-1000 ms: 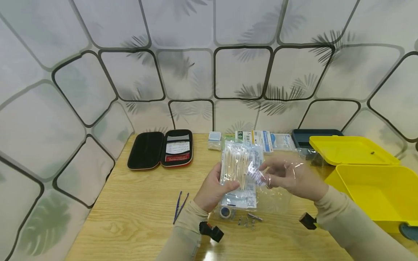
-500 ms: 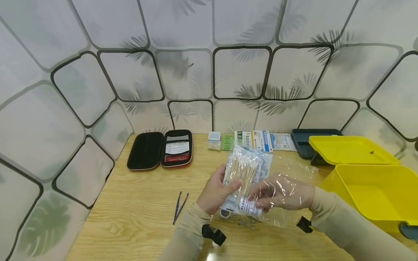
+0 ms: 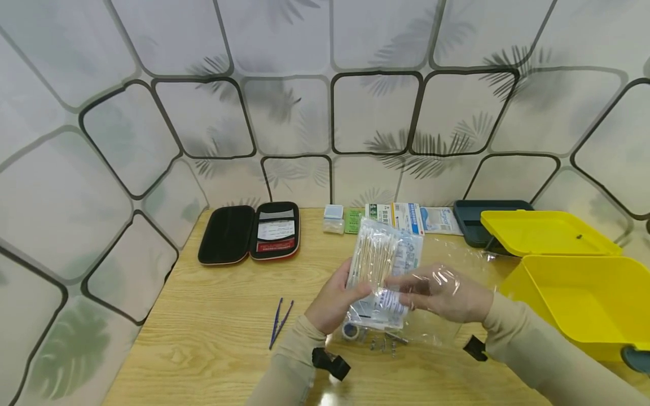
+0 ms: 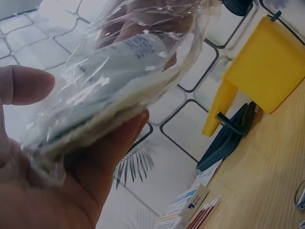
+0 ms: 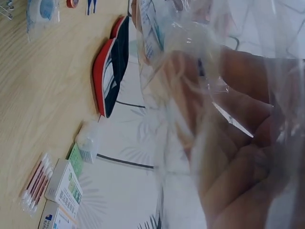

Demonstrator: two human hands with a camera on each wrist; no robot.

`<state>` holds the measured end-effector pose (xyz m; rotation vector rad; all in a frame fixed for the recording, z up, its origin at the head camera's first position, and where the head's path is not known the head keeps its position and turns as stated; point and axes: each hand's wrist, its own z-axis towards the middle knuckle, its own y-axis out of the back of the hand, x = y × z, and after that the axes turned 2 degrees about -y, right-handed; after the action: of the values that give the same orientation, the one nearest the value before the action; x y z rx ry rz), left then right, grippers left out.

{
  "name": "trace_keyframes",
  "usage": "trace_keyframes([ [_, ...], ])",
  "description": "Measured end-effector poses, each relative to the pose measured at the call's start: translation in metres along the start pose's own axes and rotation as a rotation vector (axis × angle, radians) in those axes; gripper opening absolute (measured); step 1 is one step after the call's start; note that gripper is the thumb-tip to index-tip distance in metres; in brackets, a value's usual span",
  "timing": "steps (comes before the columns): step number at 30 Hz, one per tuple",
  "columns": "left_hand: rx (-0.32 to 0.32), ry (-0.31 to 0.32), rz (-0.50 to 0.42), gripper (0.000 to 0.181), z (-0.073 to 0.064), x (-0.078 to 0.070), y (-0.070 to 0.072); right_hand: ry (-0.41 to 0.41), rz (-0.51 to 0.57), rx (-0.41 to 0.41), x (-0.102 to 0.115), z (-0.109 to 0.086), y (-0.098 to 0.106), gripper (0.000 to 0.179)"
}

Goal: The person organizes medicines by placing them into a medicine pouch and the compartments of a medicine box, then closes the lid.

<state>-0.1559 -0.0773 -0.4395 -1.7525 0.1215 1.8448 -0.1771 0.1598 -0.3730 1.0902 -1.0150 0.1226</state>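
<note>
Head view: wooden table (image 3: 203,338) against a patterned wall (image 3: 289,113); an open black case (image 3: 225,234) lies at the back left.
Back row: green packet (image 3: 353,221), white-green box (image 3: 378,212) and white-blue box (image 3: 408,217), side by side.
Right side: yellow box (image 3: 599,293), lid raised; dark tray (image 3: 467,225) behind it.
Front area: blue tweezers (image 3: 278,327) left of the hands; tape roll (image 3: 350,331) and small metal pieces (image 3: 382,344) near the bundle's lower edge.
Obstruction: clear bag (image 3: 431,332) film overlies the right hand (image 3: 447,293) and blurs its wrist view.
Swab pack (image 3: 376,256): pale sticks, white tips, glossy wrap; raised above the table, in front of a pale blue packet (image 3: 412,254).
Left hand (image 3: 332,301): grips the bundle, thumb in front.
Right hand: fingers curled about a white printed cylinder (image 4: 138,52) beneath the film.
</note>
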Motion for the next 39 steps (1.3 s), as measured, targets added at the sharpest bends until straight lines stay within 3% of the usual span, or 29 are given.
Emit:
trace_keyframes([
  [4, 0.068, 0.009, -0.043, 0.063, -0.001, 0.000, 0.006, -0.045, 0.038, 0.030, 0.001, -0.003, 0.005, 0.033],
  [7, 0.107, -0.003, -0.066, 0.053, -0.001, 0.002, 0.006, -0.053, 0.094, 0.120, 0.003, -0.004, 0.007, 0.028],
  [13, 0.121, -0.054, -0.072, 0.048, 0.000, 0.004, 0.000, -0.084, 0.192, 0.240, 0.006, -0.002, 0.006, 0.029],
  [18, 0.068, -0.060, -0.055, 0.047, 0.000, 0.005, -0.005, -0.053, 0.276, 0.209, 0.004, 0.001, 0.001, 0.023],
  [23, 0.027, -0.047, -0.028, 0.049, 0.001, 0.005, -0.008, 0.203, 0.198, 0.135, -0.002, 0.002, -0.003, 0.021],
  [25, 0.024, -0.050, -0.004, 0.056, 0.001, 0.005, -0.007, 0.247, 0.176, 0.117, -0.002, 0.002, -0.003, 0.023],
  [27, 0.039, -0.052, 0.008, 0.071, 0.001, 0.005, -0.006, 0.228, 0.173, 0.089, -0.001, 0.002, -0.004, 0.019],
  [30, 0.110, -0.041, 0.002, 0.092, 0.002, 0.005, -0.004, 0.172, 0.175, 0.030, 0.001, 0.003, -0.004, 0.010],
  [34, 0.179, -0.027, -0.013, 0.100, 0.002, 0.005, -0.004, 0.154, 0.149, -0.028, 0.002, 0.003, -0.003, 0.007],
  [39, 0.123, -0.058, 0.018, 0.095, 0.003, 0.005, -0.005, 0.121, 0.145, 0.061, 0.002, 0.001, -0.001, 0.014],
])
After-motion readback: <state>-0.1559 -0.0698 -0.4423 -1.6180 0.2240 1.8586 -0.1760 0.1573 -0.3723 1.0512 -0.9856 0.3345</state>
